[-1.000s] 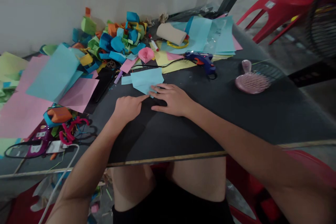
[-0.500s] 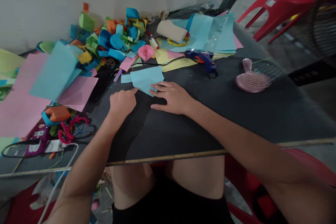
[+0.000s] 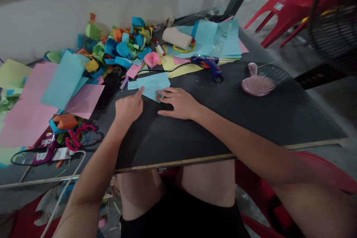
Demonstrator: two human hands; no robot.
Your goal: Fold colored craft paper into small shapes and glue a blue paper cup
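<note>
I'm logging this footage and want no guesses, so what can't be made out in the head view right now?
All in the head view:
Left hand: index fingertip blurred; contact with the blue paper unclear.
Blue paper's part under the right hand: hidden by its fingers.
Yellow ring-like thing: partly hidden by the tube.
Fan: cut off by the right edge.
Purple device: markings too small to read.

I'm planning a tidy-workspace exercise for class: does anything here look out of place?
The pink hairbrush lying on the table, right of the glue gun, looks odd: a grooming item near coloured papers. Small scraps also lie scattered below.
</note>
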